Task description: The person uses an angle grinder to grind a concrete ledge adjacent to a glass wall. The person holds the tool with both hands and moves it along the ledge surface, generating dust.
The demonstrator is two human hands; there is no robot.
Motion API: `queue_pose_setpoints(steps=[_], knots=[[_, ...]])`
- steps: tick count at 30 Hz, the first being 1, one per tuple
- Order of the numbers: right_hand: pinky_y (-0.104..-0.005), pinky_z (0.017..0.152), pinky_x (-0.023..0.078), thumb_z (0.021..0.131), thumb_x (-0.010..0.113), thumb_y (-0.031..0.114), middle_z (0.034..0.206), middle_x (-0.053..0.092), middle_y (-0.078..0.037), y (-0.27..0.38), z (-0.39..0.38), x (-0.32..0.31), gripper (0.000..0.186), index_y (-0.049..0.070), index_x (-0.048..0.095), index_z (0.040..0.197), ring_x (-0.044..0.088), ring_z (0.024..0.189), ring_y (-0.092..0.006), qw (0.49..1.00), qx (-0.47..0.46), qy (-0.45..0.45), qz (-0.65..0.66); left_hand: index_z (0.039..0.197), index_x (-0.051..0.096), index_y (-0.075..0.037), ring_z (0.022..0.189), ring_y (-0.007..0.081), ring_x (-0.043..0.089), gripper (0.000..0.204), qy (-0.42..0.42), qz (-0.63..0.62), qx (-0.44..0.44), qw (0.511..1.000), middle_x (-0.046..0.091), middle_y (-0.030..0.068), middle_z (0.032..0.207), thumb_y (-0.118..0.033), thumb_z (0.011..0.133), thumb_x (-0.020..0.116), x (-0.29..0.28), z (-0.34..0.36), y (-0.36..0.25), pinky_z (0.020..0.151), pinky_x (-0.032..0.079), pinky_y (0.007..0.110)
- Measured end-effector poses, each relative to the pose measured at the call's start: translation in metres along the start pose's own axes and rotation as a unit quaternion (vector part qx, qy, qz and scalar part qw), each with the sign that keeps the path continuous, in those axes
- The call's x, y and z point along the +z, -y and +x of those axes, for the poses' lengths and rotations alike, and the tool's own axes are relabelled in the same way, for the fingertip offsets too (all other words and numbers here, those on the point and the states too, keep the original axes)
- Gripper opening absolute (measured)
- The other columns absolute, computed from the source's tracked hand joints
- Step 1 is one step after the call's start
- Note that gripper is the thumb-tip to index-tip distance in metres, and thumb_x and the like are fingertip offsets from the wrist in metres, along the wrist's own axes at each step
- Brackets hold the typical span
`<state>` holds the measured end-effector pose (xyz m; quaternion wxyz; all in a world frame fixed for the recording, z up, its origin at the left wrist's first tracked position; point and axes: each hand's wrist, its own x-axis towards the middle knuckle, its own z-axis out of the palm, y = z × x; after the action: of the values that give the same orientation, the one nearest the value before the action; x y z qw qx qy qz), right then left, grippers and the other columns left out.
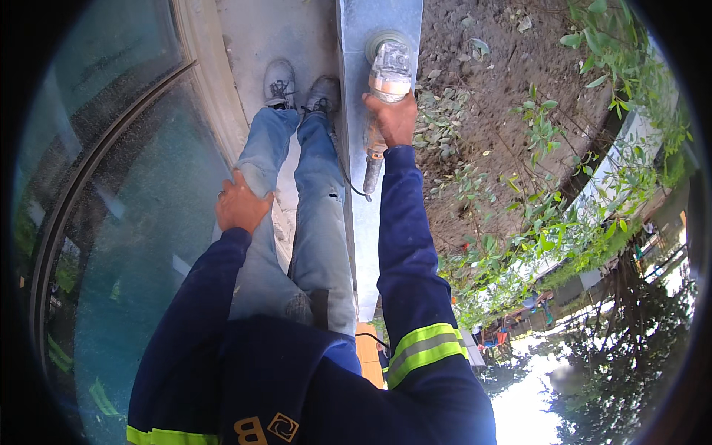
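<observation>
My right hand [394, 120] is wrapped round the body of a dusty orange-and-grey angle grinder [391, 68]. Its round disc [374, 46] lies against the top of a long grey stone ledge [363, 245]. The grinder's back end points toward me, and a dark cord [354, 185] runs off it over the ledge's left edge. My left hand [243, 205], a ring on one finger, rests on my left leg near the knee of my faded jeans [259, 167]. It holds nothing, its thumb apart from the fingers.
A large glass pane [148, 222] with a dark frame bar stands close on my left. My dusty shoes [279, 81] are on a narrow walkway between glass and ledge. To the right of the ledge lies a soil bed [489, 111] with dry leaves and leafy branches [545, 237].
</observation>
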<state>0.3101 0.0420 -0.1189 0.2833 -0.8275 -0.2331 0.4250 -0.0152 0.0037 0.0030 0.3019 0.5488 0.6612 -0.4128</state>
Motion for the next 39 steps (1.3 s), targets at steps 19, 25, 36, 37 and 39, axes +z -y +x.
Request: queue_pose_setpoints(steps=[19,25,36,37,39], knots=[[-0.0378,0.087,0.06,0.074,0.093,0.024,0.108,0.08,-0.014,0.014,0.01,-0.003,0.058,-0.005,0.071,0.119,0.076,0.092,-0.0235,1.0,0.0,0.015,-0.021,0.148,0.053,-0.004,0.112,0.043,0.074,0.092,-0.028,0.005,-0.022,0.999,0.068,0.0236,0.125,-0.055,0.08,0.087,-0.009,0.002,-0.012,0.092,0.061,0.053],[-0.0362,0.083,0.059,0.077,0.092,0.021,0.105,0.08,-0.012,0.015,0.025,-0.031,0.049,-0.004,0.074,0.114,0.075,0.089,-0.0209,0.998,0.017,-0.024,0.059,0.148,0.053,-0.004,0.114,0.0439,0.073,0.091,-0.023,-0.008,-0.022,0.999,0.068,0.0241,0.127,-0.054,0.08,0.087,-0.006,0.002,-0.011,0.093,0.061,0.055],[-0.0369,0.088,0.06,0.073,0.094,0.028,0.111,0.08,-0.017,0.027,0.012,0.011,0.064,-0.007,0.07,0.121,0.077,0.094,-0.0235,0.996,0.005,0.025,-0.086,0.148,0.052,-0.005,0.114,0.0446,0.072,0.092,-0.027,-0.004,-0.009,1.0,0.067,0.0238,0.128,-0.055,0.08,0.087,-0.009,0.005,-0.01,0.091,0.06,0.058],[-0.0368,0.088,0.059,0.073,0.094,0.027,0.111,0.08,-0.016,0.023,0.017,0.005,0.063,-0.007,0.07,0.121,0.077,0.093,-0.0233,0.998,0.006,0.019,-0.061,0.149,0.052,-0.005,0.114,0.0444,0.072,0.092,-0.03,-0.002,-0.01,1.0,0.067,0.0237,0.128,-0.055,0.08,0.087,-0.009,0.005,-0.01,0.091,0.06,0.058],[-0.0369,0.086,0.06,0.074,0.093,0.026,0.108,0.08,-0.015,0.023,0.023,-0.009,0.058,-0.006,0.072,0.118,0.076,0.091,-0.0228,0.999,0.0,0.013,0.035,0.15,0.052,-0.005,0.114,0.0439,0.073,0.093,-0.026,0.002,-0.017,1.0,0.067,0.0235,0.127,-0.055,0.08,0.087,-0.008,0.003,-0.008,0.091,0.06,0.058]])
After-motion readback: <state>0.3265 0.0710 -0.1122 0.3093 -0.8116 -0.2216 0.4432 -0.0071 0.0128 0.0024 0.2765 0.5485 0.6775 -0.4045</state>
